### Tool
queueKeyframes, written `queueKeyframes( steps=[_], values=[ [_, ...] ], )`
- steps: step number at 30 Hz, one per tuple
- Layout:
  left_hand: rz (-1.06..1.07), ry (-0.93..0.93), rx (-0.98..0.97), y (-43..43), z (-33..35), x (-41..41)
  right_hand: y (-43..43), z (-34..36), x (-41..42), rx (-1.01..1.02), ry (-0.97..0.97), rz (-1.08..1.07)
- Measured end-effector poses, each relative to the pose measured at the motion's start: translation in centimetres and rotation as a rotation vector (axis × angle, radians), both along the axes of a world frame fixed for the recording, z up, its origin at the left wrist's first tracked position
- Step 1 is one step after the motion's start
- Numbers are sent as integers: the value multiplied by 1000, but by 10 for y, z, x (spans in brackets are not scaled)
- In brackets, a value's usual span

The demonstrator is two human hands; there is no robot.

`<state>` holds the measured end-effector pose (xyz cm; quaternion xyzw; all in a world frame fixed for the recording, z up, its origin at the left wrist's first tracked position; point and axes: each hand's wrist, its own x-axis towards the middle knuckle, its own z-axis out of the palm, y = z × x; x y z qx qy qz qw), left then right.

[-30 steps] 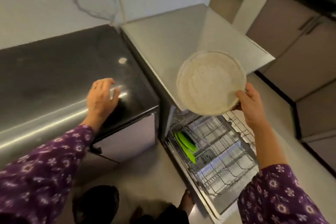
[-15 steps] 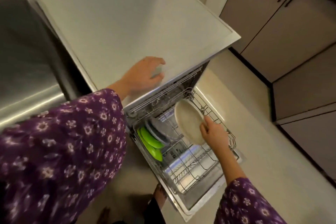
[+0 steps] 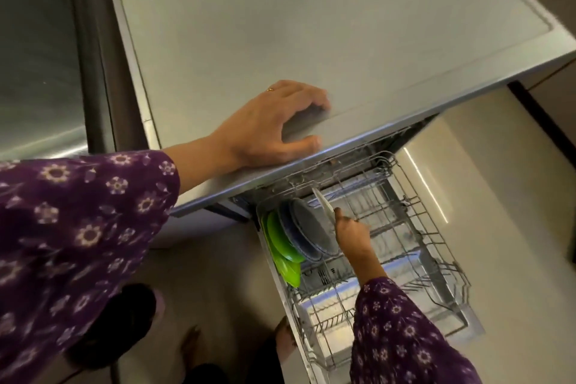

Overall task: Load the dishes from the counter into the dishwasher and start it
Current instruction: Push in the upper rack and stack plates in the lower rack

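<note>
Right hand pinched cream plate by rim, upright in rack beside grey plates; stiff, likely fragile; left hand empty, fingers loosely curved.

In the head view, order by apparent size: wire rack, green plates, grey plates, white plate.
1. wire rack.
2. grey plates and green plates, about alike; they overlap, so no ranking.
3. white plate, seen edge-on, held by the right hand.

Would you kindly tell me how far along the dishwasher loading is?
Done: green plates and dark plates stand in the pulled-out rack. In hand: the right hand slots a pale plate beside them; the left hand rests on the countertop. Left: closing the door, starting.
</note>
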<state>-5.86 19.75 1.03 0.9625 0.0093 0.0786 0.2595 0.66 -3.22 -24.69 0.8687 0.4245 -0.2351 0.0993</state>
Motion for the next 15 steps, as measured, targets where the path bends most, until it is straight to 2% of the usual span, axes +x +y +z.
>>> queueKeyframes(
  steps=[5,10,12,15],
  values=[
    [10,6,-3,3,-3,0,16,-45,4,-36,33,29],
    [16,6,-20,3,-2,1,25,-68,1,55,-24,18],
    [17,8,-22,2,-1,1,24,-78,-2,92,32,-53],
    [27,12,-29,1,1,2,29,-73,-11,109,80,-34]
  ],
)
